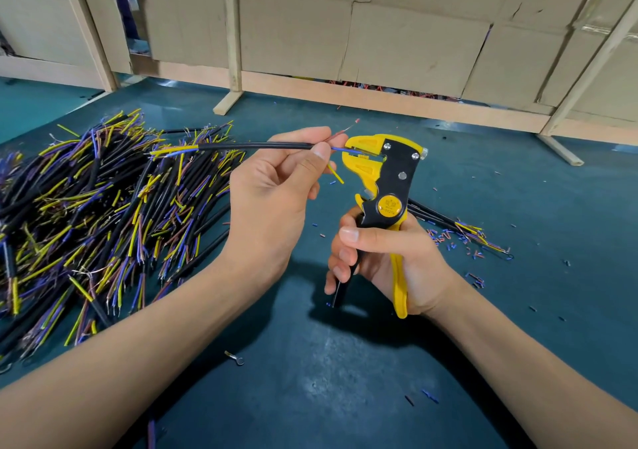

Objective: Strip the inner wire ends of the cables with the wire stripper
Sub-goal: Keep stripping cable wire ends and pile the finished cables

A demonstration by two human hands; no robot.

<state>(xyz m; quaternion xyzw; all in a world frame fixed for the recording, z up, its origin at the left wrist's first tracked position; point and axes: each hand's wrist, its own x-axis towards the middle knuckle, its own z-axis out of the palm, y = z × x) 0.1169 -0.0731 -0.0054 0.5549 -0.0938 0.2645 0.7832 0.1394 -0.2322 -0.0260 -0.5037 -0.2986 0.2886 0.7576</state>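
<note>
Cable (255, 145) sits mid-scene, held level above the mat (345, 379), black jacket running left to right. Left hand (276, 186) pinches it between thumb and forefinger at the right end, where the inner wires fan out. Blue wire (345, 151) goes into the stripper (383, 179) head, between the yellow jaws. Yellow wire (335, 173) hangs down-right, clear of the tool; red wire (345, 131) points up-right, past the head. Right hand (383, 262) grips the stripper handles, fingers curled round them, head up. Big cable pile (96, 213) on the left of the mat. A few more cables (459, 226) lie right of the stripper, among insulation offcuts (442, 236). Ring terminal (235, 358) near, centre. Cardboard wall (379, 27) at far side.
</note>
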